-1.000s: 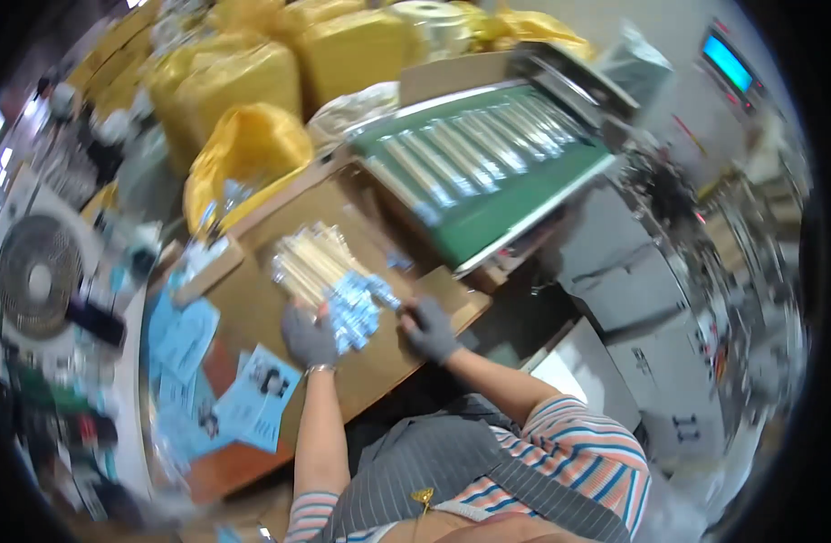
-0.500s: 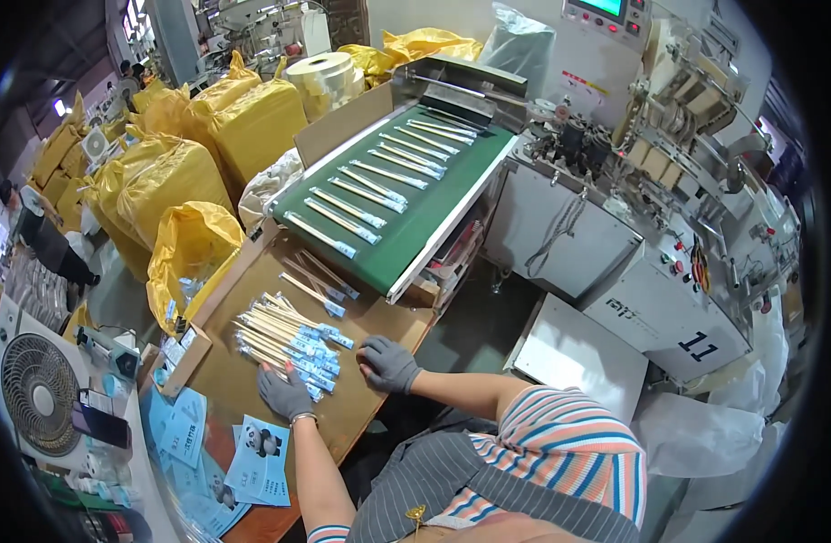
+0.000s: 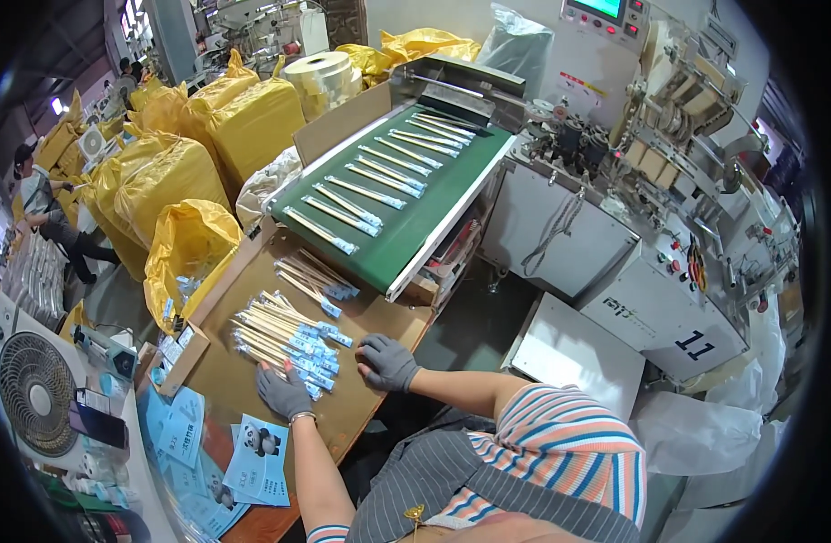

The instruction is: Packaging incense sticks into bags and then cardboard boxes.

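A pile of wrapped chopsticks (image 3: 284, 335) with pale sticks and blue-printed wrapper ends lies on the brown tabletop (image 3: 357, 430). At the pile's near edge rests my left hand (image 3: 285, 391), in a grey glove with bare fingertips; its fingers are stretched out against the packs and grip none. My right hand (image 3: 388, 364), also gloved in grey, lies on the table just right of the pile, fingers loosely bent and apart, holding nothing. Beyond the pile, more packs (image 3: 314, 276) lie below the lower end of the green conveyor belt (image 3: 379, 240), which carries a row of them.
An open yellow bag (image 3: 194, 253) stands past the table's raised left edge, with full yellow sacks (image 3: 153, 190) behind. Light-blue printed sheets (image 3: 257, 462) lie left of my forearm. A fan (image 3: 40, 394) and phone (image 3: 99, 423) sit far left; a machine (image 3: 651, 299) stands right.
Packs on the belt have moved down toward me, and more now lie on the table below its end. Both my hands stay nearly still. A person at far left has shifted posture.
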`<state>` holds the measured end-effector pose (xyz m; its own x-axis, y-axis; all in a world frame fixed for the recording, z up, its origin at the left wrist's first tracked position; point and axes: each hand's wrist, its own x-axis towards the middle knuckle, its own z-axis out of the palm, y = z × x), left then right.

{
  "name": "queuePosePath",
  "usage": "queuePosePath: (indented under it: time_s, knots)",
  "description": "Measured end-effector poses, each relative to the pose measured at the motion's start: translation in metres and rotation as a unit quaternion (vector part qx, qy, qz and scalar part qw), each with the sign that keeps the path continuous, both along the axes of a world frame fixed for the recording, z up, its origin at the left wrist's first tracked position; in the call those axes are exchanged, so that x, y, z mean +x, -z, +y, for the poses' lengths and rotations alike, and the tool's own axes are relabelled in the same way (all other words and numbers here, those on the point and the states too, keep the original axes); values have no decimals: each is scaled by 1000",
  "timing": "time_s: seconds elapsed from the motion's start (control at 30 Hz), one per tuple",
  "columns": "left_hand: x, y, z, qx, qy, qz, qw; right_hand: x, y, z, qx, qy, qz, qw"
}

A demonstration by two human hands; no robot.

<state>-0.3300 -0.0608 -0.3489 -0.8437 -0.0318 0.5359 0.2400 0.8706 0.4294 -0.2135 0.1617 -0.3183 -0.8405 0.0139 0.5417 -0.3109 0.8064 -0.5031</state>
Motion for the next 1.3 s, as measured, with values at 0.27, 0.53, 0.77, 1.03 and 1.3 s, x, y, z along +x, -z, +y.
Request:
queuePosePath:
  time_s: [0.27, 0.53, 0.77, 1.03, 1.3]
  knots:
    - [2, -4, 1, 4, 0, -8, 1000, 1, 0, 0, 9, 14, -22, 1000]
    - [0, -2, 0, 2, 1, 1, 1000, -1, 4, 0, 14, 15, -11, 1000]
    - [2, -5, 3, -3, 0, -5, 1000, 1, 3, 2, 10, 11, -13, 1000]
    - [4, -2, -1, -19, 6, 0, 1000, 2, -2, 1, -2, -1, -11, 1000]
    - [-1, -3, 5, -26, 25, -18, 999, -20, -74, 53, -58, -73, 132, 987]
